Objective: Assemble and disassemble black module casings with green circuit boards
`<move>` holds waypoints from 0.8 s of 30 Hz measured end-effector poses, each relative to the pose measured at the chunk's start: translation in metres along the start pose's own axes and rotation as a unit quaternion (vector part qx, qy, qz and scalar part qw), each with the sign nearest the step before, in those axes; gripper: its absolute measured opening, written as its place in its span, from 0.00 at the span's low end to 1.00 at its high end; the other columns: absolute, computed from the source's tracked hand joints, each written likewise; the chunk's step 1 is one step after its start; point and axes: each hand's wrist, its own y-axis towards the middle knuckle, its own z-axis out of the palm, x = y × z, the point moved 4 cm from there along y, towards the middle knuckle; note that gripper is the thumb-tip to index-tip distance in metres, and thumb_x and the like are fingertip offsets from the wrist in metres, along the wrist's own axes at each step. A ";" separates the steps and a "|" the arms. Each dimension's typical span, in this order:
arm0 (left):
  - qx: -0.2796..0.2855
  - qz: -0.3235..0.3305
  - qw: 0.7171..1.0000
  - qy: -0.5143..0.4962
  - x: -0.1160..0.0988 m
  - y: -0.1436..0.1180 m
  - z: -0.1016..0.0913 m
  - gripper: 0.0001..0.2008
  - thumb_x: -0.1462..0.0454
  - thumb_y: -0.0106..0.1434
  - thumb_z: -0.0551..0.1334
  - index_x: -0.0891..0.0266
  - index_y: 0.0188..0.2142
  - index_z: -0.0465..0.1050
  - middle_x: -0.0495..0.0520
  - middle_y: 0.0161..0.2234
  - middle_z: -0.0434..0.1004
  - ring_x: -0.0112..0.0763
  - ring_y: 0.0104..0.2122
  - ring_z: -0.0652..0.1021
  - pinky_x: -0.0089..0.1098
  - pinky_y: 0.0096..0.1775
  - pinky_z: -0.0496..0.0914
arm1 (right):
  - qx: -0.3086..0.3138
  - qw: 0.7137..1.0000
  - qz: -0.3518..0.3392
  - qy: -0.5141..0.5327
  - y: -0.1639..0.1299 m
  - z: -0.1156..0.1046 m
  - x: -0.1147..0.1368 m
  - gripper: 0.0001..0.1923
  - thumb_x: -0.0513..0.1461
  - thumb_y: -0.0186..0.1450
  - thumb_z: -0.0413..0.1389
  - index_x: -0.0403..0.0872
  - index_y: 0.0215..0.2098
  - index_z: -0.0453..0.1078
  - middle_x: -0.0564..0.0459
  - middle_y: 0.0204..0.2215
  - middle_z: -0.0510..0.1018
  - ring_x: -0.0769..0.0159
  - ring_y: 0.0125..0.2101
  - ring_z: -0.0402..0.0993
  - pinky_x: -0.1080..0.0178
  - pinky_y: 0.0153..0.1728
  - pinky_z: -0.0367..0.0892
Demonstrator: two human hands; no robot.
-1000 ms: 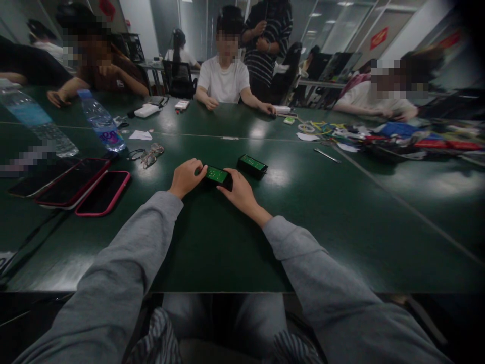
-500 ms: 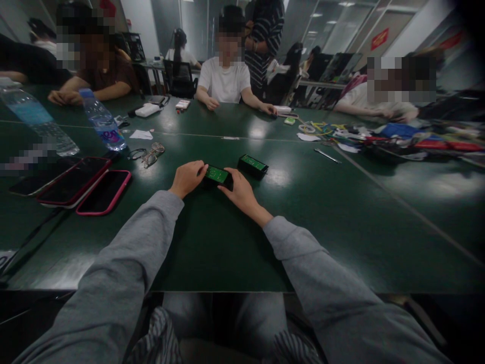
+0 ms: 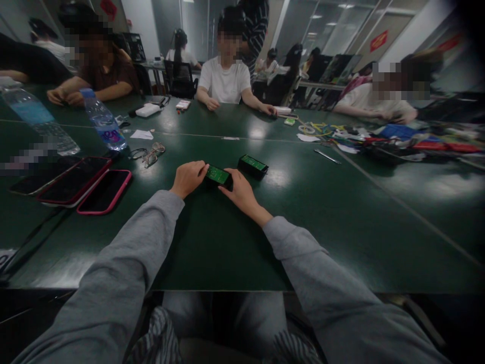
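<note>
Between my two hands is a small black case with a green circuit board [image 3: 217, 174] on its upper face. My left hand [image 3: 190, 178] grips its left end, fingers closed, thumb at the board's edge. My right hand [image 3: 242, 191] is wrapped round the right end, with thumb in front and fingers behind. A second black case with a green circuit board [image 3: 253, 164] lies on the table just beyond my right hand, touched by neither hand. The underside of the held case is hidden.
Phones [image 3: 105, 192] lie on the left of the green table [image 3: 227, 253], near two water bottles [image 3: 104, 121]. Glasses [image 3: 153, 155] rest beyond my left hand. A silver pen-like rod [image 3: 327, 156] and a heap of cables [image 3: 401, 139] are on the right. Co-workers sit opposite.
My hands and the held circuit board case stay almost still. Behind the table, the standing person in the striped top has shifted left.
</note>
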 end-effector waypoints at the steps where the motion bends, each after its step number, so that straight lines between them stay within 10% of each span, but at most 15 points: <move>1: 0.001 -0.002 1.000 -0.011 0.000 0.000 0.000 0.23 0.52 0.72 0.44 0.60 0.35 0.72 0.58 0.34 0.76 0.37 0.35 0.74 0.37 0.38 0.62 | 0.005 1.000 0.000 -0.001 0.000 0.000 0.000 0.27 0.41 0.63 0.60 0.47 0.58 0.60 0.43 0.51 0.72 0.51 0.51 0.72 0.47 0.50 0.71; 24: -0.128 -0.003 0.992 0.005 0.002 0.000 -0.003 0.22 0.54 0.73 0.44 0.61 0.32 0.69 0.55 0.29 0.75 0.31 0.29 0.73 0.33 0.32 0.58 | 0.006 0.998 0.054 0.024 -0.001 0.004 -0.006 0.41 0.40 0.60 0.63 0.46 0.66 0.48 0.39 0.56 0.69 0.49 0.55 0.70 0.46 0.55 0.68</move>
